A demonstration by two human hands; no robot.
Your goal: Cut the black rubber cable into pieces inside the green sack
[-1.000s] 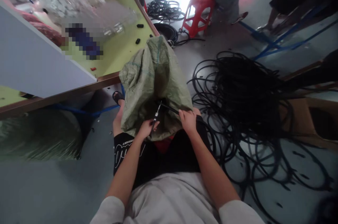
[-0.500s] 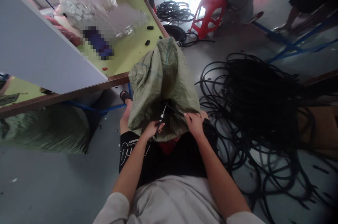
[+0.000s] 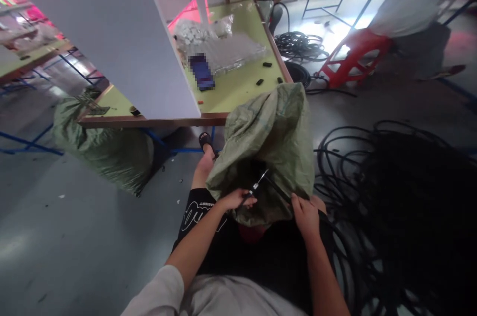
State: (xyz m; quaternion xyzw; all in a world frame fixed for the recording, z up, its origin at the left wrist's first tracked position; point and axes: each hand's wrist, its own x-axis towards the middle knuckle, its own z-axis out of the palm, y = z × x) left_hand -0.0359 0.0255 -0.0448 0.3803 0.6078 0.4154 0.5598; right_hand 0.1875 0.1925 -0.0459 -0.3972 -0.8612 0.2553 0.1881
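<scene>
A green woven sack (image 3: 294, 137) lies over my lap with its mouth gaping toward me. My left hand (image 3: 237, 199) is closed around a slim tool (image 3: 255, 187) with a dark handle and a thin metal tip; its exact kind is unclear. The tip points up and right into the sack's mouth. At the sack's right rim, my right hand (image 3: 305, 214) grips a black cable (image 3: 279, 190), which slants up and left over the dark opening. Tool tip and cable end are close together; whether they touch I cannot tell.
A big heap of black cable (image 3: 417, 206) covers the floor at right. Ahead is a yellow-green table (image 3: 234, 100) with a phone (image 3: 201, 72), plastic bags and small black pieces. A full sack (image 3: 115, 157) stands at left. Beyond are a red stool (image 3: 357, 57) and other people.
The view has swung left, so everything sits further right and lower in the picture. Both hands keep their hold on the tool and the cable over the sack.
</scene>
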